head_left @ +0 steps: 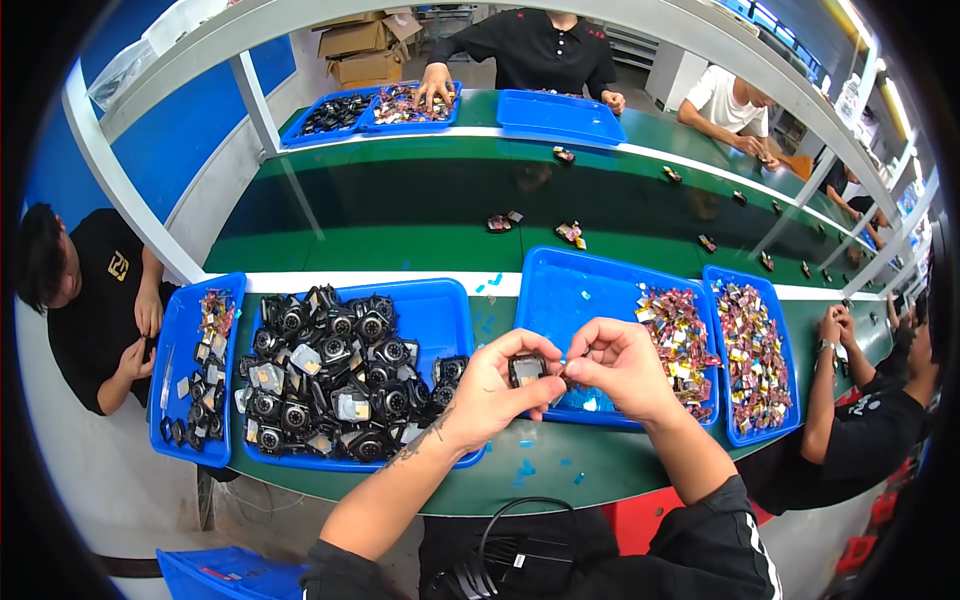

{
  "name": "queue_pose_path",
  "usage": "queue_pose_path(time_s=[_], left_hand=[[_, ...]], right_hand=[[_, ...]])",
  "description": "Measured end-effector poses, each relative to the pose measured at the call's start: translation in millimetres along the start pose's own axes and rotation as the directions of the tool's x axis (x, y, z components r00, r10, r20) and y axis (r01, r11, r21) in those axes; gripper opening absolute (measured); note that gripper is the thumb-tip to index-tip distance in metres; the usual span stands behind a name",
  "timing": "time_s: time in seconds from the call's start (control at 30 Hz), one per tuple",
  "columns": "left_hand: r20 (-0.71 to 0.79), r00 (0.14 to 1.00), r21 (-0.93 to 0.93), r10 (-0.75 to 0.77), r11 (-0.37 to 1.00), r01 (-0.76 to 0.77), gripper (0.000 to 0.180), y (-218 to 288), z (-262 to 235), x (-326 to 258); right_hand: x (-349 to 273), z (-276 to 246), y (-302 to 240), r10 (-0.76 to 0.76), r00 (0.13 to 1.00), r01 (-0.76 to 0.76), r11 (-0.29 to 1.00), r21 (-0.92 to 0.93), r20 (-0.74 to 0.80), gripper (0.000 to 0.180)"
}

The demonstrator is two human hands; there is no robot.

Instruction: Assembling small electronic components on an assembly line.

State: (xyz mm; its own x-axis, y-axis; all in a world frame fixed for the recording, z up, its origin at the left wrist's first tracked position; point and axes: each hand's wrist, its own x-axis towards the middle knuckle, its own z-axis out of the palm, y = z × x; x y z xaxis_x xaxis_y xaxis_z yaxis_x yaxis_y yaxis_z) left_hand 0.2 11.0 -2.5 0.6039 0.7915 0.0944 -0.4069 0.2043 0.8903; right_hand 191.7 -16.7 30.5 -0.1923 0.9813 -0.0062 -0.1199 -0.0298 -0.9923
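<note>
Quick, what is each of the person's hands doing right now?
Left hand: closed around a small black part.
Right hand: fingertips pinched at that part's edge; what they grip cannot be told.

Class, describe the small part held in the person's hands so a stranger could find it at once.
Start at the green workbench and find the blue tray heaped with black camera-like parts. Just right of it, the left hand and right hand meet over another blue tray. The small black part pinched between them is the only one lifted clear of the heap.
</note>
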Motion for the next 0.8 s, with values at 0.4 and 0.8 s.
queue_pose_path(time_s=[0.4,0.8], left_hand=[[-0.196,0.969,0.435,0.147,0.899,-0.048,0.012,-11,2,2],[-0.039,0.999,0.402,0.031,0.916,-0.013,0.023,-15,1,7]], right_hand=[[-5,-3,7,-0.123,0.981,0.105,0.988,-0.116,-0.152,0.013],[-5,-10,13,-0.126,0.986,0.101,0.972,-0.213,-0.105,0.01]])
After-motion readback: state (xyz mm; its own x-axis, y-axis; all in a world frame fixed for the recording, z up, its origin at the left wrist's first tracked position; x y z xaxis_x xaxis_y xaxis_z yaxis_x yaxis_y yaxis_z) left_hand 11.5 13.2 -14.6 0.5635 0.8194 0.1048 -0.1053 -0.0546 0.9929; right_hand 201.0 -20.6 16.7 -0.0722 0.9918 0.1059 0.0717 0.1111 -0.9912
